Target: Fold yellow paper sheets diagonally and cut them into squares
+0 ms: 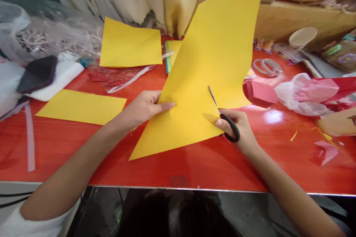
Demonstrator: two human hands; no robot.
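Note:
A large yellow sheet of paper [211, 55] is held tilted above the red table, with a slit running up from its near right edge. My left hand [144, 109] grips its left edge, thumb on top and fingers underneath. In my right hand [236, 126] are black-handled scissors [232, 129], with thumb and fingers in the loops. One blade shows above the paper inside the slit; the other is hidden beneath. Right of the slit, the paper curls down behind my right hand.
Two more yellow pieces, a folded one [130, 44] and a narrow one [83, 106], lie left on the red table [155, 172]. A phone [38, 74] and plastic bags stand far left. Pink paper [261, 93], tape rings [267, 67] and a cup [302, 37] are on the right.

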